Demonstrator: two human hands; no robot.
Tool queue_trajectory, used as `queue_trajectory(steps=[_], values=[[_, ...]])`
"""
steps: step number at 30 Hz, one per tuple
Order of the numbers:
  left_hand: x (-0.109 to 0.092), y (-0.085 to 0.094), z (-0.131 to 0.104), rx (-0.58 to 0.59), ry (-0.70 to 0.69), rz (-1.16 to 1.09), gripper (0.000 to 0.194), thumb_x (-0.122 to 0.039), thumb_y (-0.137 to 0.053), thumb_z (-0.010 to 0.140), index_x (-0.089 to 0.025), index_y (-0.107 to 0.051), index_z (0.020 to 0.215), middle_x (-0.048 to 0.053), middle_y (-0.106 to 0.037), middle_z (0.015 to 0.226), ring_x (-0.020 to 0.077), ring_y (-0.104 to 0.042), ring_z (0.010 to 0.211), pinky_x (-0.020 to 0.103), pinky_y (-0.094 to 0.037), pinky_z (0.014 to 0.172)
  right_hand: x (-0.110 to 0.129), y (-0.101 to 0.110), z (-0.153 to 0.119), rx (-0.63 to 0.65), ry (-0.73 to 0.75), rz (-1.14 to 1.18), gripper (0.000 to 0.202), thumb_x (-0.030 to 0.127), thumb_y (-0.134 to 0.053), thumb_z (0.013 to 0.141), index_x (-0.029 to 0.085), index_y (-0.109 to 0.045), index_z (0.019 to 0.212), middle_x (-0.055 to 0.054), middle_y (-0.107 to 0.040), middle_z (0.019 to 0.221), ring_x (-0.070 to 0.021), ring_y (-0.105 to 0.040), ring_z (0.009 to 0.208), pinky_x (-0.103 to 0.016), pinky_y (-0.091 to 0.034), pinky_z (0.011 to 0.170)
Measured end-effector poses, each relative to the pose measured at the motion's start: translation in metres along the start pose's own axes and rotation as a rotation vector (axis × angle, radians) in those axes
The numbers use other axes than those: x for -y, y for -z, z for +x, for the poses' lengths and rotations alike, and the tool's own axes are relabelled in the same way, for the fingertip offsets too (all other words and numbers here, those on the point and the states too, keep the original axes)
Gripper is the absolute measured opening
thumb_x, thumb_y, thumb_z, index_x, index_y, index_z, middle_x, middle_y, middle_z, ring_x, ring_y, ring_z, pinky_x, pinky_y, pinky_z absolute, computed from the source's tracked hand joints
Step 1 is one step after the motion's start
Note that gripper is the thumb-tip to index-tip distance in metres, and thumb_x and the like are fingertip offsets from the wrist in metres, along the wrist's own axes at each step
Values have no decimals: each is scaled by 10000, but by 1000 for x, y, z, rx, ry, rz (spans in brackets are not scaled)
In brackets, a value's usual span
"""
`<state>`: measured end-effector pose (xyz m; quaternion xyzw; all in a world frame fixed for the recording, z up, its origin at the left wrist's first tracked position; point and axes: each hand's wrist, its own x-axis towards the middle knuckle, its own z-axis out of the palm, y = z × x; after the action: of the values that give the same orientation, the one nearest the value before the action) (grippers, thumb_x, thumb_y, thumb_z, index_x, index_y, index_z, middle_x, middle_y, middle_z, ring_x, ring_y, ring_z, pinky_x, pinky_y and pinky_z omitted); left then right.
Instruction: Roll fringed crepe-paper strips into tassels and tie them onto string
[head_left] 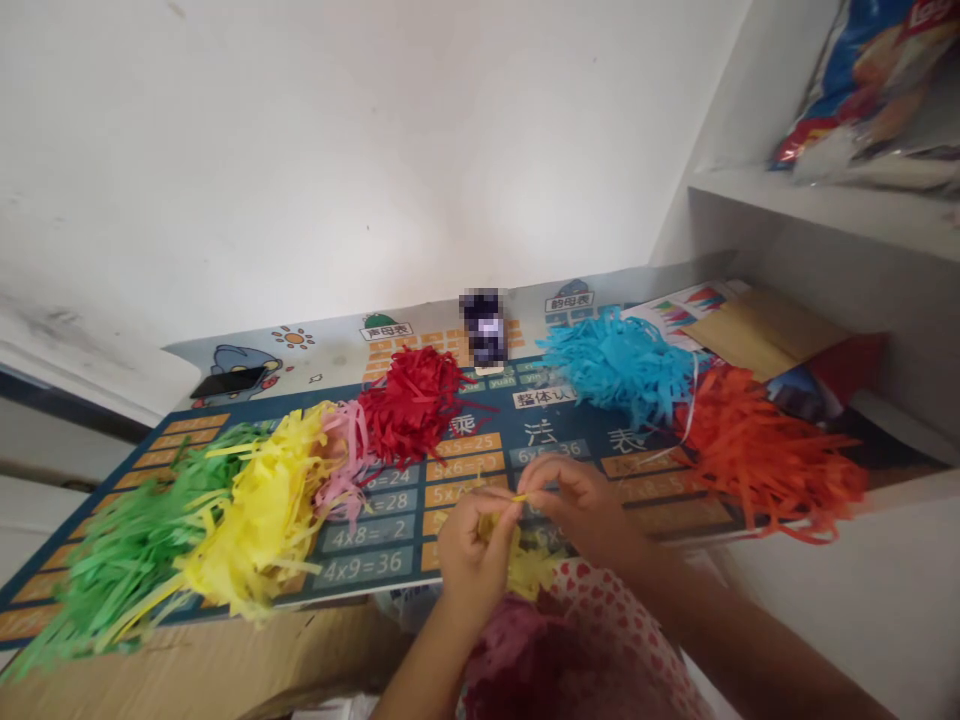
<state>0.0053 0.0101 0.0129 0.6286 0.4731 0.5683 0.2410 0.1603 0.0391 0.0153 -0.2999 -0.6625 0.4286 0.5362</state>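
Observation:
In front of the table's near edge, my left hand [472,545] and my right hand [585,505] meet at the fingertips. Both pinch a thin yellow paper strip [520,498]. My left fingers are curled round the upper part of a bunch of yellow fringed paper [531,572], whose loose ends hang below. Dark pink fringed paper [514,635] lies lower down, on or by a cloth with red hearts [615,610]. How the strip joins the yellow bunch is hidden by my fingers.
Fringed paper bunches lie on the printed table mat [367,535]: green [142,535], yellow [262,510], pink [345,460], red [412,405], blue [622,365] and orange-red [765,450]. A dark phone [229,383] lies far left. Brown paper [765,330] sits right, below a shelf [817,205].

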Motion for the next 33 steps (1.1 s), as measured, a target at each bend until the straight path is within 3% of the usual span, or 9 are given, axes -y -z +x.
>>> queue_trajectory(steps=[3,5,7,9,13,19,24,29,33], values=[[8,6,0,51,176,-56,132,-313,-636,858,-182,-657,860,5,-673,669,146,-644,631,246,-503,643,3,0,10,61,34,-27,130,293,-620,898,206,-652,807,-32,-698,856,-146,-649,808,-275,-503,763],[15,12,4,126,286,-64,191,-357,-639,855,-173,-691,861,6,-664,643,135,-614,602,231,-481,626,-5,7,30,138,40,-128,134,302,-608,901,204,-665,828,-34,-710,888,-152,-660,845,-278,-508,791],[21,18,9,113,413,-172,251,-417,-655,840,-170,-694,812,9,-664,643,129,-600,599,216,-464,598,-22,21,60,221,-38,-397,151,306,-579,915,199,-684,897,-38,-716,973,-159,-660,924,-275,-503,839],[26,23,13,48,574,-385,303,-475,-686,803,-173,-673,823,-2,-654,640,117,-581,564,203,-447,552,-44,40,94,213,-267,-902,199,286,-522,944,205,-686,1024,-34,-703,1073,-149,-643,992,-248,-482,865],[29,25,15,11,779,-646,373,-487,-782,698,-167,-636,822,-40,-595,589,72,-499,466,177,-403,483,-86,64,136,212,-396,-1161,186,222,-572,891,142,-723,961,-142,-682,1109,-248,-617,1060,-320,-461,887],[37,18,12,33,692,-566,421,-550,-718,751,-147,-648,853,-86,-409,519,52,-384,476,158,-334,493,-110,60,142,231,-460,-1264,210,272,-552,926,131,-702,965,-124,-673,1119,-240,-612,1076,-402,-464,924],[40,19,10,96,556,-254,437,-579,-592,836,-155,-664,914,-78,-378,530,76,-326,462,193,-251,456,-89,49,140,210,-432,-1149,153,189,-595,873,104,-716,914,-182,-698,1062,-258,-644,1032,-345,-471,881],[29,25,9,151,344,34,356,-466,-491,921,-173,-691,897,-2,-591,685,142,-533,632,234,-400,591,-46,20,77,277,-294,-817,131,290,-615,873,208,-691,942,-5,-742,883,-129,-688,812,-205,-498,724],[21,22,7,235,211,152,317,-377,-447,956,-188,-699,924,26,-680,793,176,-620,780,266,-450,727,-30,6,21,133,-165,-294,76,248,-651,827,202,-706,852,-20,-739,839,-153,-683,773,-253,-511,713]])
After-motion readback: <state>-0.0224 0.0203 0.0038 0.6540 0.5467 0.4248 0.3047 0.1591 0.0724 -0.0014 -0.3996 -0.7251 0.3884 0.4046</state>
